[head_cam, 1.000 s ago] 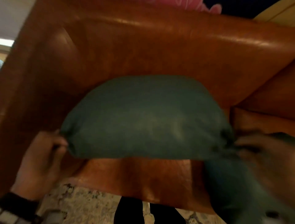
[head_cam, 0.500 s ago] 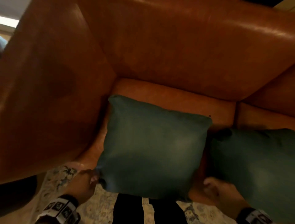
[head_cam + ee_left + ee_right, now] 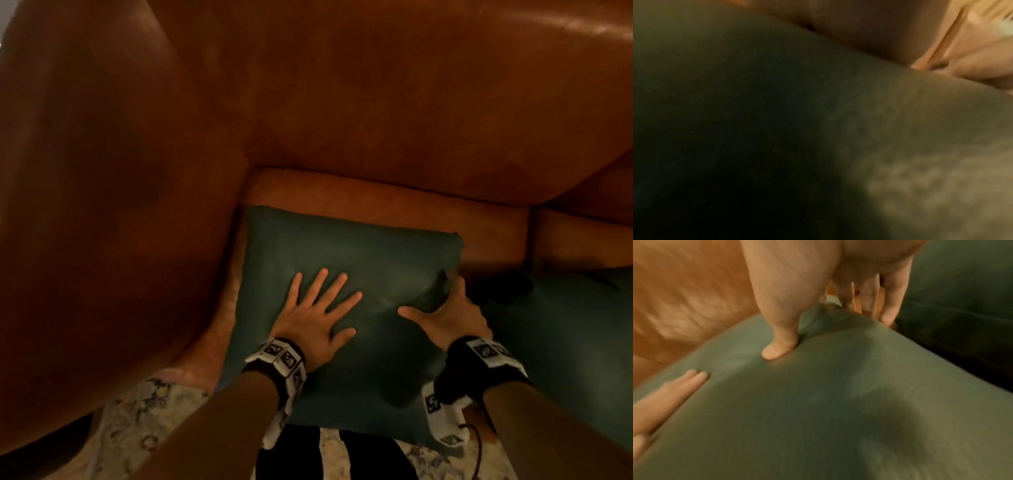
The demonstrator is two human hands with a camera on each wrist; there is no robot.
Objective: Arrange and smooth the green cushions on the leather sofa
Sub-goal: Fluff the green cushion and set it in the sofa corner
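Observation:
A dark green cushion (image 3: 342,253) lies flat on the leather sofa's seat (image 3: 394,202), tucked against the left armrest. My left hand (image 3: 318,308) rests flat on its middle with the fingers spread. My right hand (image 3: 442,308) lies on the cushion's right edge. Its thumb (image 3: 777,350) presses into the top, and its straight fingers (image 3: 888,309) reach down the side into the gap beside a second green cushion (image 3: 565,342). The left wrist view is dark and blurred, filled by cushion fabric (image 3: 777,129).
The sofa's tall backrest (image 3: 376,102) and bulky left armrest (image 3: 102,222) close in the corner. A patterned rug (image 3: 137,431) shows below the seat's front edge, with my dark-trousered legs (image 3: 301,455) standing on it. The second cushion overhangs the seat at the right.
The cushion, held up by its two side corners a second ago, now lies flat on the seat. Both hands have left its corners and come up onto its top.

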